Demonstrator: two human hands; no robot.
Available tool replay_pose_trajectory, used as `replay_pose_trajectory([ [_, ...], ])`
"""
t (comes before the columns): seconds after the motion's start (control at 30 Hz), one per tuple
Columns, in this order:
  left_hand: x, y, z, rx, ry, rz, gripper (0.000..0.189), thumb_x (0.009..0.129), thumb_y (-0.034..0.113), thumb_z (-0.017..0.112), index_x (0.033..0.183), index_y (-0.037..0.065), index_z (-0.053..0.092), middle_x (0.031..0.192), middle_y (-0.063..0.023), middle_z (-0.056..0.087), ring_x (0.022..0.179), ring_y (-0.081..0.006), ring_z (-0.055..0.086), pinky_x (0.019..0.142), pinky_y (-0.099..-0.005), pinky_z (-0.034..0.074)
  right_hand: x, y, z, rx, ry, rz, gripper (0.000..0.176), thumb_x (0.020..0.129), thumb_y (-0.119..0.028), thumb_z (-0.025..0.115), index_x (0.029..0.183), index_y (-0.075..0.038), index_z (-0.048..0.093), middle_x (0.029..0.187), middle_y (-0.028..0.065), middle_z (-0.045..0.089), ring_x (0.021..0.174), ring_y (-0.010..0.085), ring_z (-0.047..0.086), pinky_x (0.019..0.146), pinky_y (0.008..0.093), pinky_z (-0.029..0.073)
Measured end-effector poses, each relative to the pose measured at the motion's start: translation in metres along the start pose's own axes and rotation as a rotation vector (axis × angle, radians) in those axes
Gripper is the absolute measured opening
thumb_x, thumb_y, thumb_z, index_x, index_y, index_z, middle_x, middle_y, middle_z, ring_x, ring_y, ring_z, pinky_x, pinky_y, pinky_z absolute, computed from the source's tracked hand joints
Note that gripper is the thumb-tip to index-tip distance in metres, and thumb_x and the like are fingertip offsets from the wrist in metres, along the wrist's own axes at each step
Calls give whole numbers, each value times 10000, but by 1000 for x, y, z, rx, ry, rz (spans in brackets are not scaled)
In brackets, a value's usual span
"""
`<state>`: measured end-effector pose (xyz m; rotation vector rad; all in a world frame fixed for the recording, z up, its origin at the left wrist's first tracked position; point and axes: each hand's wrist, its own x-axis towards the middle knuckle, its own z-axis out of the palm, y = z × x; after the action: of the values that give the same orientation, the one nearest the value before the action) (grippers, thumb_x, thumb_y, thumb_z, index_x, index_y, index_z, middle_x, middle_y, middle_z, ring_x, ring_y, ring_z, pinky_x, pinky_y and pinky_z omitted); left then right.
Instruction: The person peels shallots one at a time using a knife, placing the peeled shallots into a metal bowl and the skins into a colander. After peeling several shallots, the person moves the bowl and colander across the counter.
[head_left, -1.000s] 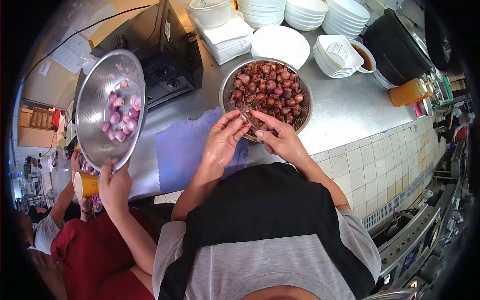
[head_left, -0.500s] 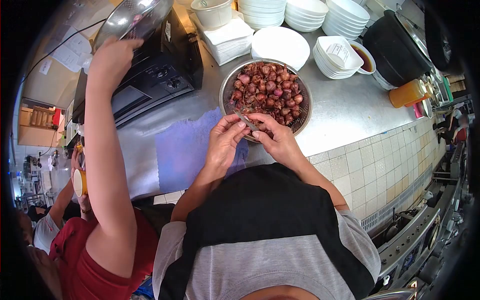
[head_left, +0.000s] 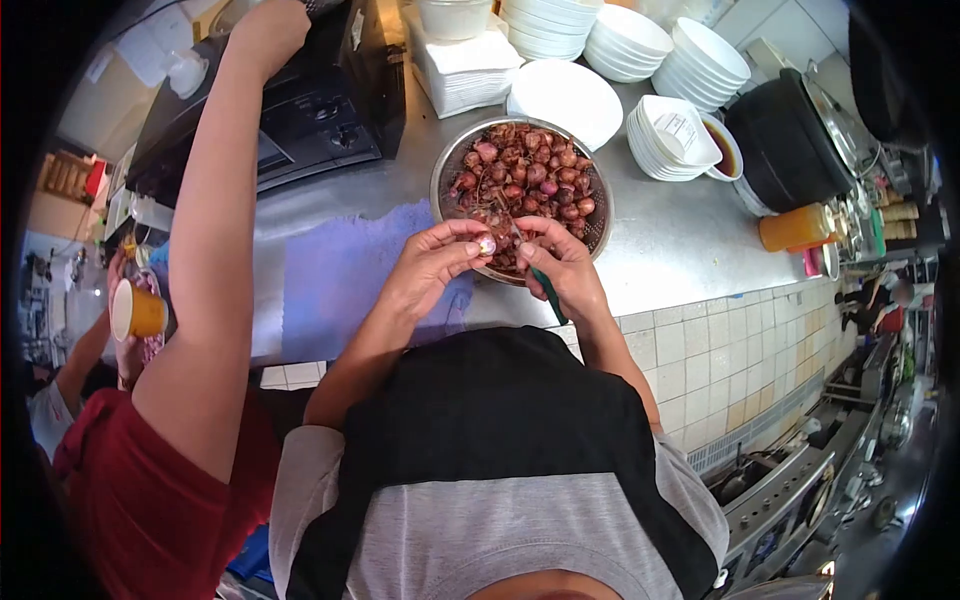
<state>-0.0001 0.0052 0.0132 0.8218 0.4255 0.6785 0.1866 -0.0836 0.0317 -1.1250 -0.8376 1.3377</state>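
A perforated metal colander [head_left: 603,215] full of small red-brown shallots [head_left: 530,165] stands on the steel counter. Over its near rim, my left hand [head_left: 432,262] pinches one shallot [head_left: 486,243] between thumb and fingertips. Just to the right, my right hand [head_left: 562,265] is closed around a small knife [head_left: 547,295] with a green handle. Its blade points up toward the shallot and is partly hidden by my fingers. Under and left of my left arm lies a blue-purple cloth [head_left: 340,280].
At the left, a co-worker's arm [head_left: 215,200] reaches over a black appliance [head_left: 320,130]. Another person holds a yellow cup [head_left: 138,312]. White bowls [head_left: 625,45], a stack of napkins [head_left: 465,70], a black pot [head_left: 790,140] and orange bottles [head_left: 795,230] stand along the back and right.
My hands have moved slightly apart, and the shallot and green knife handle now show. The co-worker's hand has moved up and the metal bowl it was near is mostly out of view. The view has shifted slightly.
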Motion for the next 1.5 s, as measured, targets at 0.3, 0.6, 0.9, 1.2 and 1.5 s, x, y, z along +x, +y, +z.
replay_pose_trajectory([
  [0.3, 40, 8, -35, 551, 239, 651, 236, 881, 55, 580, 1113, 9, 579, 983, -44, 633, 867, -79, 577, 799, -232, 470, 7, -6, -8, -636, 55, -76, 310, 868, -75, 575, 1177, -92, 561, 746, 8, 552, 544, 65, 457, 481, 220, 384],
  [0.6, 25, -1, -20, 489, 128, 467, 252, 868, 52, 602, 1114, 5, 567, 972, -37, 625, 891, -87, 574, 813, -235, 463, -15, -10, -8, -779, 257, -116, 320, 841, -118, 604, 1156, -63, 588, 918, 157, 654, 855, 253, 630, 773, 327, 479],
  [0.9, 60, -15, -55, 475, 55, 375, 263, 888, 30, 568, 1149, 1, 543, 1031, -40, 615, 956, -90, 566, 858, -230, 439, 16, 9, -12, -620, 338, -100, 295, 869, -50, 579, 1162, -23, 594, 768, 6, 607, 532, 48, 446, 489, 201, 391],
  [1.2, 90, 1, -68, 547, 78, 403, 239, 866, 68, 615, 1095, 6, 582, 970, -49, 632, 911, -93, 566, 825, -243, 469, 53, 13, -4, -286, 255, -81, 306, 892, -50, 535, 1198, -50, 537, 786, 61, 605, 522, 71, 496, 473, 198, 409],
  [1.5, 87, 12, -35, 81, -76, 12, 251, 896, 66, 558, 1134, -11, 550, 1068, -81, 613, 962, -135, 590, 835, -270, 493, 59, 17, 8, -265, 251, -72, 383, 913, -90, 520, 1295, -109, 516, 725, -16, 541, 529, 39, 421, 469, 185, 347],
])
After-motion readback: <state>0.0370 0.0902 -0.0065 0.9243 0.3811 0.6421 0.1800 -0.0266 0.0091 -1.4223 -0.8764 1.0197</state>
